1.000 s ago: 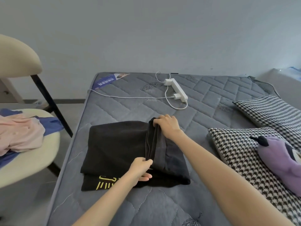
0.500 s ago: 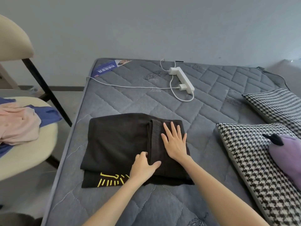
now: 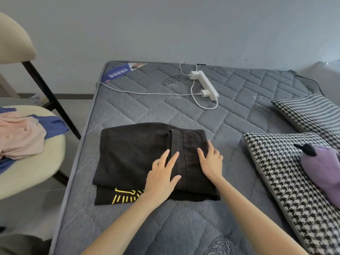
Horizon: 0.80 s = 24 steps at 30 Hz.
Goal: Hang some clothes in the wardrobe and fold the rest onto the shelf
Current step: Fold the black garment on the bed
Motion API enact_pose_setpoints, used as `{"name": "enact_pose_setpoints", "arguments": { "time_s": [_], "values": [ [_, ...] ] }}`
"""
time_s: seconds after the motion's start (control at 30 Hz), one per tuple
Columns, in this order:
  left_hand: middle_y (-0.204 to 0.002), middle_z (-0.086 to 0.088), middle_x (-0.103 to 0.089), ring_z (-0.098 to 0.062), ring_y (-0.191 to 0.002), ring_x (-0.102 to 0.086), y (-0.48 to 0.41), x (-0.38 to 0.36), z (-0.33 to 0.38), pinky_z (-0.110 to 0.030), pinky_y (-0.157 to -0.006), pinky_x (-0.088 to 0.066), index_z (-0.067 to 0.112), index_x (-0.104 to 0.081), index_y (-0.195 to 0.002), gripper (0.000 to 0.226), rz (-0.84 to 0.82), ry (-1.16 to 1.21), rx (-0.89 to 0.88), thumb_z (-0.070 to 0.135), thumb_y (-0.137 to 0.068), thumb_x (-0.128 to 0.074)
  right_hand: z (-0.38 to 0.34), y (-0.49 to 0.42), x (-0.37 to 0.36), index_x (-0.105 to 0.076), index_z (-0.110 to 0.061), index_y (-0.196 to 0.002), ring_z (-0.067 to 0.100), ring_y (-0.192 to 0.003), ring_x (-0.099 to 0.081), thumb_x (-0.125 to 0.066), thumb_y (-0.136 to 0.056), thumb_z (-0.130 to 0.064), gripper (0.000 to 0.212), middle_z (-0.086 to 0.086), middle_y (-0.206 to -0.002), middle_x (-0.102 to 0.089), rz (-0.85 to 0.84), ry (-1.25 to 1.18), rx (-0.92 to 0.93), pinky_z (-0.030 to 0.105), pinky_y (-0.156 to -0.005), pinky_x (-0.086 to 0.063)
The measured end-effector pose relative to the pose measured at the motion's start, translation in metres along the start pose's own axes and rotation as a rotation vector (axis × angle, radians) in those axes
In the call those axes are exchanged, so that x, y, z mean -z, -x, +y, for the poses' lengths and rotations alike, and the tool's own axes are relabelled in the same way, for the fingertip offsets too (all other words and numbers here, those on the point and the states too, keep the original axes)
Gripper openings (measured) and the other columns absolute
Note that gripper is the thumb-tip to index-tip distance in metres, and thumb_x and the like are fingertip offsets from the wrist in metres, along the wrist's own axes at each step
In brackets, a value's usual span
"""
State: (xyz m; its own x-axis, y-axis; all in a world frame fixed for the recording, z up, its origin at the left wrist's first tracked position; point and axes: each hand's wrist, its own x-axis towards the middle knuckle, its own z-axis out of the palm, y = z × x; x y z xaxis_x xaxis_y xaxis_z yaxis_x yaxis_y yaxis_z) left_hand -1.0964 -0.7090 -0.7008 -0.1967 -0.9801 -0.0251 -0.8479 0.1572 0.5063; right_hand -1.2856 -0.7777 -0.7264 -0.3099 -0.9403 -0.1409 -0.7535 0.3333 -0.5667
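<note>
Folded black trousers [image 3: 132, 155] lie on the grey quilted mattress [image 3: 165, 223], on top of a black garment with a yellow print [image 3: 117, 196] that sticks out at the near edge. My left hand [image 3: 162, 175] lies flat on the trousers near their folded waistband, fingers spread. My right hand [image 3: 210, 161] presses flat on the right part of the same stack. On the cream chair [image 3: 31, 173] at the left rest a pink garment [image 3: 20, 135] and a blue garment [image 3: 55, 125].
A white power strip [image 3: 206, 84] with a charger and white cable lies at the far side of the mattress. Two houndstooth pillows [image 3: 287, 183] and a purple plush toy [image 3: 323, 166] fill the right side. A grey wall stands behind.
My hands let go of the folded edge and came down flat. The left hand slid up onto the trousers, the right hand shifted right. The fold now lies flat.
</note>
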Motion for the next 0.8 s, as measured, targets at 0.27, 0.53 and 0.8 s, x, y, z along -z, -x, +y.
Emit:
{"name": "enact_pose_setpoints", "arguments": {
  "time_s": [0.27,0.53,0.8],
  "values": [
    [-0.160,0.009,0.002,-0.019,-0.148,0.004,-0.003,-0.006,-0.013,-0.046,-0.119,-0.015,0.032,-0.002,-0.152,0.057,-0.277,-0.098,-0.043,0.040,-0.102,-0.029,0.005,-0.004,0.022,-0.052,-0.009,-0.130,0.024,-0.107,-0.061,-0.074,-0.076,-0.051,0.071,0.007,-0.120,-0.063,-0.239,-0.596,-0.352,0.037,-0.092,-0.050],
    [-0.159,0.010,-0.014,-0.016,-0.146,-0.015,0.009,0.029,-0.060,-0.037,-0.117,-0.023,0.037,-0.023,-0.149,0.053,-0.151,0.212,-0.019,0.029,-0.101,-0.043,-0.050,0.011,0.047,-0.062,-0.016,-0.121,0.023,-0.102,-0.069,-0.073,-0.081,-0.035,0.045,0.006,-0.111,-0.072,-0.591,-0.898,-0.252,0.035,-0.086,-0.054],
    [-0.140,-0.001,-0.050,-0.019,-0.126,-0.050,0.022,0.085,-0.113,-0.031,-0.104,-0.039,0.018,-0.046,-0.139,0.041,0.116,0.441,0.299,0.012,-0.098,-0.047,-0.175,0.067,-0.007,-0.037,-0.027,-0.141,0.010,-0.069,-0.060,-0.058,-0.093,-0.015,0.054,0.001,-0.083,-0.057,-0.593,-0.726,0.070,0.028,-0.061,-0.058]
  ]
}}
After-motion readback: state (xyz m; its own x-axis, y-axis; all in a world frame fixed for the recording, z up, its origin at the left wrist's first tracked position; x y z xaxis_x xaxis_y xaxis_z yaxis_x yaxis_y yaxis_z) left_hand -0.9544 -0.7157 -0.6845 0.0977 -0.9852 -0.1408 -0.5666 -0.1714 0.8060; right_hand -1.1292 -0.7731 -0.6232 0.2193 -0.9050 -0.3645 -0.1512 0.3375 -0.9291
